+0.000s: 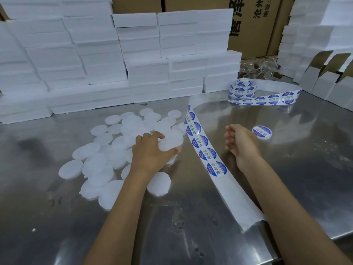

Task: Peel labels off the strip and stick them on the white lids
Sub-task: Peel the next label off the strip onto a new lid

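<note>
Several white round lids point(107, 161) lie in a loose pile on the steel table point(191, 217), left of centre. My left hand point(152, 152) grips one white lid point(171, 143) at the pile's right edge. A long backing strip point(202, 148) with round blue labels runs from the table's near right edge up to a roll point(243, 90) at the back. My right hand point(238, 142) hovers just right of the strip, fingers loosely curled, holding nothing. One lid with a blue label stuck on it point(261, 132) lies to the right of that hand.
Stacks of white foam boxes point(133, 60) wall off the back and left. Brown cartons point(254, 23) stand behind them. Folded white card boxes point(328, 81) sit at the far right, with crumpled clear plastic point(259, 67) beside them. The table's near right edge point(305, 243) drops off.
</note>
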Demonstrator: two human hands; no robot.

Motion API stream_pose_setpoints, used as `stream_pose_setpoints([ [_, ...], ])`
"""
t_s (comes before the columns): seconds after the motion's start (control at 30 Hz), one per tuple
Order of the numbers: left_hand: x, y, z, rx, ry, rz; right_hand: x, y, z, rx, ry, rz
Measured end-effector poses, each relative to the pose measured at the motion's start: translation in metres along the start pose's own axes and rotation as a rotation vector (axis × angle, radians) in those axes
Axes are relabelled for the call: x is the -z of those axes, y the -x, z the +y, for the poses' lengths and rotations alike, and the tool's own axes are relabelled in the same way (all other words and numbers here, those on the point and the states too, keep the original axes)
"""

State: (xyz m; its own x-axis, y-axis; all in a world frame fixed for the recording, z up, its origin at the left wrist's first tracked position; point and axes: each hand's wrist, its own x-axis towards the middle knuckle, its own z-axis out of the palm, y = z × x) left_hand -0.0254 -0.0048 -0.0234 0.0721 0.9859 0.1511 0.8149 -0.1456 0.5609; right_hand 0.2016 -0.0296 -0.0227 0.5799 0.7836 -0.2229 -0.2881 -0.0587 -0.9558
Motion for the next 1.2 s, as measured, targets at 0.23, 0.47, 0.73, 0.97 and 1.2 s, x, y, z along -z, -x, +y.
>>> stream_pose_setpoints([
  [0.23,0.002,-0.001,0.003,-0.014,0.212,0.128,-0.024,0.021,0.013,0.380,0.366,-0.248],
  [0.47,0.013,-0.001,0.014,0.168,0.755,0.018,-0.030,0.033,0.019,0.539,0.470,-0.447],
  [0.73,0.007,0.004,0.025,0.201,1.264,-0.431,-0.031,0.037,0.017,0.502,0.321,-0.465],
  [0.97,-0.003,0.008,0.026,0.144,1.088,-0.190,-0.007,0.026,-0.003,0.399,0.467,-0.567],
  [1.2,0.001,0.011,0.028,0.140,1.083,-0.178,0.018,0.011,-0.004,0.228,0.769,-0.824],
])
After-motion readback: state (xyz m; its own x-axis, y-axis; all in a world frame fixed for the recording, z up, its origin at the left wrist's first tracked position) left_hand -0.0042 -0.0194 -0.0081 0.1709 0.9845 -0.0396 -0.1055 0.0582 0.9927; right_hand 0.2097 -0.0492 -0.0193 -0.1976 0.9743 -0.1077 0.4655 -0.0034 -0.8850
